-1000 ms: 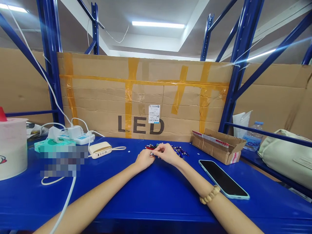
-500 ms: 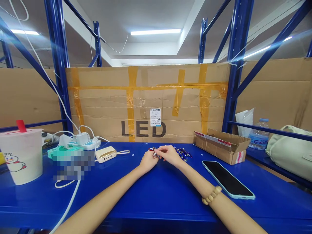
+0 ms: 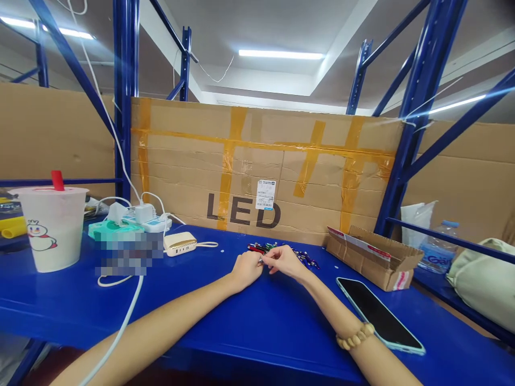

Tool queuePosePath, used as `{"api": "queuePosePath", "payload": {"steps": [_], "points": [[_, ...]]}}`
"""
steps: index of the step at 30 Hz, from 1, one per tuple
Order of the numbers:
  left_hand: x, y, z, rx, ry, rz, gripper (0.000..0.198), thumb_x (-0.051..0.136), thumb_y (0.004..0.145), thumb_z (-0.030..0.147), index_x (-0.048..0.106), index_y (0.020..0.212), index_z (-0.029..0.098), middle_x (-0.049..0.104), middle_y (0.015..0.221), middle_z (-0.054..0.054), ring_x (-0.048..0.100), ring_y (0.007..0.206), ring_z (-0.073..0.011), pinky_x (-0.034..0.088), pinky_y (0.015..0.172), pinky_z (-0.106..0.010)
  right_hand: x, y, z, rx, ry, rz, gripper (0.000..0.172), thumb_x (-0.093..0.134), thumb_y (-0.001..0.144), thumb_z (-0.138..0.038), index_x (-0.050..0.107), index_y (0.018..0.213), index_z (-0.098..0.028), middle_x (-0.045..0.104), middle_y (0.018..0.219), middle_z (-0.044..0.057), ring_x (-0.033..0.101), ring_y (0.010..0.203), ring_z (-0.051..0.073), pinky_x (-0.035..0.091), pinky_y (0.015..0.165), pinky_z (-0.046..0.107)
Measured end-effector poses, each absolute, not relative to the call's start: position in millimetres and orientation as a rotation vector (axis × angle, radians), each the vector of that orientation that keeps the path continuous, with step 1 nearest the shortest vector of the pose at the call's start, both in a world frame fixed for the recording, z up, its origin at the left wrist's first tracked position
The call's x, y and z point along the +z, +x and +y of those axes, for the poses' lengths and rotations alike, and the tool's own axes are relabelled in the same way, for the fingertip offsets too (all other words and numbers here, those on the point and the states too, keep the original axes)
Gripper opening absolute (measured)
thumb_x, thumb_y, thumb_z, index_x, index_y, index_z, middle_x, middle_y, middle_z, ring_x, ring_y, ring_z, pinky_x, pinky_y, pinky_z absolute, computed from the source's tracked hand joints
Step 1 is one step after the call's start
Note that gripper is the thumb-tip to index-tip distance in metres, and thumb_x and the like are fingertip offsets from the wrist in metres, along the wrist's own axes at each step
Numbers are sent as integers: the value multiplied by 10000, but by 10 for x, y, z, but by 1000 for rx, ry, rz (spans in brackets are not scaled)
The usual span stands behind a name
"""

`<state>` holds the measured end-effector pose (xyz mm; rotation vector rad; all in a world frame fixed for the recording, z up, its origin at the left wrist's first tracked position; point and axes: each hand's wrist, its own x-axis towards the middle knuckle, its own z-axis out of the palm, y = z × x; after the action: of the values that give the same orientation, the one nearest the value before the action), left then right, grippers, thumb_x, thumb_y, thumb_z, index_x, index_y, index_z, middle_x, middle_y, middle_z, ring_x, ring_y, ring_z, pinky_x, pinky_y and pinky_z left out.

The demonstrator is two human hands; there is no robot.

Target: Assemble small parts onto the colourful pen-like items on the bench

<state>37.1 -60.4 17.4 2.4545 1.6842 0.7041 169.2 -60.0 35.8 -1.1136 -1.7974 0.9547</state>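
My left hand (image 3: 246, 271) rests low over the blue tabletop, fingers curled, a small item mostly hidden inside it. My right hand (image 3: 285, 261) meets it from the right, thumb and fingertips pinched together. A small shiny metallic piece (image 3: 260, 260) shows between the fingertips of both hands; its kind is too small to tell. Just behind my hands lies a red and dark slim piece (image 3: 256, 248). Several small glossy pieces in blue, purple and green (image 3: 308, 260) are strewn behind and right of my right hand.
Right of my hands are a phone (image 3: 380, 313) and an open cardboard box (image 3: 374, 260). To the left stand a lidded drink cup (image 3: 56, 230), a cream power bank (image 3: 179, 244) and a power strip (image 3: 155, 222) with chargers. A white cable (image 3: 126, 321) crosses my left forearm.
The view has tilted and swung slightly left, so the scene sits further right. My hands stay together, and the red piece and the loose pieces behind them show more clearly.
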Motion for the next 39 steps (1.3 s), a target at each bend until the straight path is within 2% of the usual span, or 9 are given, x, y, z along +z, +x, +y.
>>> {"api": "queuePosePath", "payload": {"steps": [9, 15, 18, 23, 25, 28, 33, 36, 39], "points": [[202, 365, -629, 829, 2431, 1630, 260, 378, 748, 185, 631, 765, 241, 667, 787, -34, 612, 778, -208, 347, 555, -241, 434, 1728, -678, 1186, -1196, -1662, 303, 707, 556, -419, 651, 613, -127, 574, 643, 25, 468, 539, 57, 480, 460, 167], [218, 337, -598, 884, 2343, 1686, 225, 376, 756, 203, 596, 711, 211, 655, 772, -46, 606, 753, -205, 313, 519, -233, 388, 1724, -629, 1091, -1269, -1704, 426, 557, 675, -547, 659, 767, -145, 611, 759, 51, 469, 494, 46, 438, 424, 162], [213, 332, -563, 915, 2276, 1742, 189, 393, 722, 166, 577, 686, 194, 645, 746, -46, 598, 725, -193, 293, 505, -227, 358, 1777, -548, 851, -1329, -1705, 417, 516, 712, -521, 650, 843, -148, 626, 772, 59, 495, 490, 70, 415, 416, 185], [191, 281, -460, 1025, 2093, 1829, 154, 401, 706, 184, 527, 618, 183, 620, 683, -36, 573, 667, -171, 265, 480, -225, 379, 2021, -457, 67, -1508, -1673, 179, 536, 716, -296, 659, 820, -218, 649, 781, 5, 569, 670, 134, 427, 574, 239], [187, 249, -426, 1028, 2065, 1855, 146, 399, 700, 184, 514, 611, 187, 614, 672, -32, 569, 659, -172, 270, 482, -224, 396, 2120, -458, -89, -1564, -1659, 188, 502, 724, -211, 647, 842, -234, 645, 853, -9, 571, 705, 126, 416, 599, 241], [185, 215, -405, 964, 2120, 1888, 142, 399, 687, 173, 519, 614, 193, 616, 681, -36, 575, 679, -190, 297, 500, -229, 400, 2199, -462, -147, -1616, -1671, 213, 487, 719, -153, 640, 847, -227, 639, 908, -5, 575, 756, 127, 412, 622, 240], [181, 213, -425, 833, 2267, 1915, 161, 396, 680, 166, 546, 626, 193, 637, 727, -59, 592, 731, -234, 348, 540, -256, 366, 2145, -439, -92, -1526, -1830, 184, 490, 754, -239, 643, 855, -215, 641, 921, 18, 583, 832, 148, 424, 695, 257], [184, 220, -433, 815, 2296, 1917, 177, 392, 691, 174, 563, 647, 193, 644, 753, -69, 597, 752, -243, 372, 561, -268, 321, 2052, -455, -105, -1410, -2019, 285, 445, 798, -316, 596, 1021, -222, 600, 1064, 37, 523, 1004, 175, 381, 840, 312], [192, 222, -436, 809, 2311, 1906, 186, 389, 697, 176, 571, 664, 198, 648, 764, -67, 600, 762, -243, 384, 574, -273, 252, 1945, -491, -88, -1481, -2160, 447, 404, 819, -393, 439, 1232, -225, 475, 1254, 67, 396, 1165, 212, 282, 942, 401]]}}
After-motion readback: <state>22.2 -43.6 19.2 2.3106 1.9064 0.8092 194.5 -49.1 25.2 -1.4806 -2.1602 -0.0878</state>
